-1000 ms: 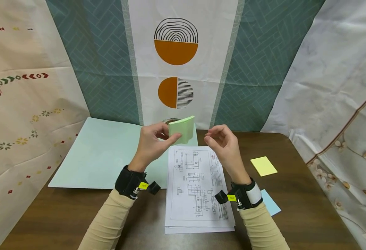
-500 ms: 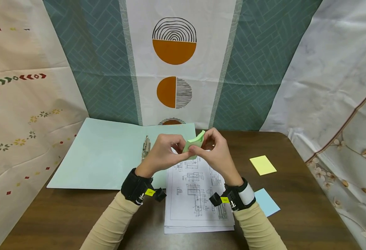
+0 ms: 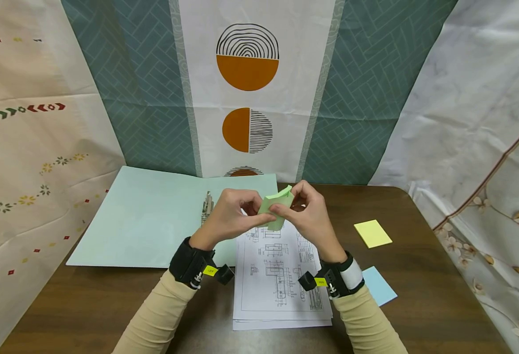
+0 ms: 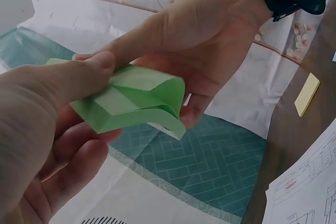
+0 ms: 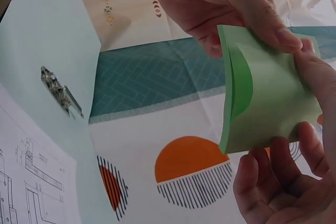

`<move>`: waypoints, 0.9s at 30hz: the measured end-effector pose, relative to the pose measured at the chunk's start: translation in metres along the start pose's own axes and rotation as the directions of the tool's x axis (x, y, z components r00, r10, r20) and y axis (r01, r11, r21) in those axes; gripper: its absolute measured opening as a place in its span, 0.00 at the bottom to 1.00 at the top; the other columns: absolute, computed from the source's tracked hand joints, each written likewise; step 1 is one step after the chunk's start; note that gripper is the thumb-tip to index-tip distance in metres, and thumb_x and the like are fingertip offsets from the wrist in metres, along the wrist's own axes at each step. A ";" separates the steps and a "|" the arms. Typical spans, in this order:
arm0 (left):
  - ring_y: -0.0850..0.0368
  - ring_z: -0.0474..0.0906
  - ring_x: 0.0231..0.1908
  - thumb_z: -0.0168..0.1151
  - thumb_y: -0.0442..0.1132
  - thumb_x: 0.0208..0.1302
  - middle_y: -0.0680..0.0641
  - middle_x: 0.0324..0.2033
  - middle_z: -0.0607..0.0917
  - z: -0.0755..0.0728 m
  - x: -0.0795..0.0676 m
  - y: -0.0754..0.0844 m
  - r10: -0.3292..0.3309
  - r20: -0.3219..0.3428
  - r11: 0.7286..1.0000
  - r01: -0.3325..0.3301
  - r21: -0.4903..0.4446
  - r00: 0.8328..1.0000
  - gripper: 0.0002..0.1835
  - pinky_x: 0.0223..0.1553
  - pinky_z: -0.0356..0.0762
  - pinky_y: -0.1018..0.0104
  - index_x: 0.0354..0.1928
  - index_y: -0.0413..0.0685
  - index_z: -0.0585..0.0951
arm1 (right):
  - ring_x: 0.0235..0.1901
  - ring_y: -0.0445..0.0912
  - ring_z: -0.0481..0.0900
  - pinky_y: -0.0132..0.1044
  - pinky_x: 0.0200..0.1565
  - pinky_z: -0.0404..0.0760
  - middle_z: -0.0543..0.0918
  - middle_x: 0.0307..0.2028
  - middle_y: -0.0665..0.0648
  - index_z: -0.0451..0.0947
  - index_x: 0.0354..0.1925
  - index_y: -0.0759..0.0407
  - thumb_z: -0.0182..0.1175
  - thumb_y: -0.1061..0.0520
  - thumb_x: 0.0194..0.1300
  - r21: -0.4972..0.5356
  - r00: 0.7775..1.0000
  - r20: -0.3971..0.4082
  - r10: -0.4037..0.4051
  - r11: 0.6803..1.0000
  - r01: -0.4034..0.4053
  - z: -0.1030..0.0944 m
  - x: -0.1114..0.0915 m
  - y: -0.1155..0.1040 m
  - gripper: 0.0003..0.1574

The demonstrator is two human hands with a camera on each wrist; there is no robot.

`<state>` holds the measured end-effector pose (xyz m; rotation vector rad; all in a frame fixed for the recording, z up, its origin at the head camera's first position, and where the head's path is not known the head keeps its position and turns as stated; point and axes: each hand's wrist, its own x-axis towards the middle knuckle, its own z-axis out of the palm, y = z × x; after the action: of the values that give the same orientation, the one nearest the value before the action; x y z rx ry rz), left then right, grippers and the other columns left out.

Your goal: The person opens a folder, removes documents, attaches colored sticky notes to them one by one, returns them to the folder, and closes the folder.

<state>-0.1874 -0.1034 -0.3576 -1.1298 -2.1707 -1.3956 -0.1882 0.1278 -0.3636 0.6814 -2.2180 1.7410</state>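
Note:
A light green sticky note pad (image 3: 276,198) is held up in both hands above the printed sheets. My left hand (image 3: 232,216) pinches its left side, thumb in front and fingers behind. On the other side, my right hand (image 3: 305,216) grips it between thumb and fingers, the two thumbs close together. The pad (image 5: 278,85) bends into a curve in the right wrist view, and a darker green gap shows between its layers along one edge. Seen from the left wrist, top sheets of the pad (image 4: 131,93) bow away from the rest.
Printed technical drawings (image 3: 281,290) lie stacked on the brown table (image 3: 432,275). A pale green folder (image 3: 148,221) lies spread at the left, with a metal clip (image 3: 207,206) on it. At the right are yellow sticky notes (image 3: 373,233) and a blue sticky note pad (image 3: 379,286).
The right hand has come in from the right and taken hold of the pad, which only the left hand held before. The pad has come lower and is now bent, with layers parting.

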 end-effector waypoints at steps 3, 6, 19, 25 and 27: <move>0.66 0.75 0.23 0.84 0.27 0.61 0.47 0.22 0.85 -0.001 0.000 0.000 -0.006 -0.033 1.000 0.006 0.013 0.999 0.11 0.29 0.77 0.71 0.30 0.41 0.86 | 0.33 0.38 0.83 0.29 0.40 0.84 0.83 0.39 0.47 0.76 0.42 0.67 0.82 0.54 0.68 0.008 1.000 -0.003 0.009 1.000 -0.009 -0.003 0.000 -0.002 0.25; 0.66 0.72 0.22 0.83 0.28 0.62 0.47 0.22 0.84 -0.002 0.000 0.000 -0.015 -0.062 0.999 0.017 0.032 0.998 0.10 0.28 0.74 0.71 0.30 0.41 0.87 | 0.34 0.37 0.86 0.28 0.42 0.86 0.84 0.41 0.47 0.77 0.44 0.69 0.76 0.70 0.67 0.022 1.000 -0.007 0.014 1.000 -0.014 -0.005 0.000 -0.003 0.16; 0.65 0.76 0.20 0.81 0.27 0.63 0.42 0.27 0.90 -0.005 0.000 0.001 -0.059 -0.179 0.994 0.074 0.078 0.982 0.07 0.26 0.75 0.73 0.33 0.38 0.89 | 0.34 0.37 0.84 0.26 0.42 0.86 0.88 0.42 0.64 0.79 0.57 0.75 0.69 0.72 0.68 0.028 0.998 -0.054 -0.017 0.999 0.019 -0.009 -0.001 -0.003 0.20; 0.64 0.79 0.21 0.81 0.28 0.64 0.43 0.27 0.90 -0.006 0.000 0.001 -0.082 -0.188 0.990 0.102 0.098 0.979 0.06 0.27 0.78 0.71 0.34 0.39 0.90 | 0.34 0.34 0.86 0.26 0.42 0.88 0.89 0.49 0.78 0.82 0.59 0.76 0.70 0.71 0.70 -0.006 0.998 -0.066 0.006 1.000 -0.007 -0.008 -0.001 -0.005 0.20; 0.63 0.79 0.21 0.80 0.29 0.64 0.43 0.27 0.90 -0.006 0.000 0.001 -0.086 -0.190 0.989 0.107 0.104 0.978 0.05 0.27 0.78 0.71 0.34 0.39 0.90 | 0.35 0.33 0.88 0.26 0.42 0.88 0.90 0.48 0.77 0.85 0.56 0.75 0.71 0.69 0.70 -0.027 0.998 -0.067 0.022 0.999 -0.024 -0.008 -0.001 -0.006 0.18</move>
<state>-0.1873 -0.1085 -0.3541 -0.8292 -2.1657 -1.3386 -0.1851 0.1352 -0.3574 0.5856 -2.2093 1.7146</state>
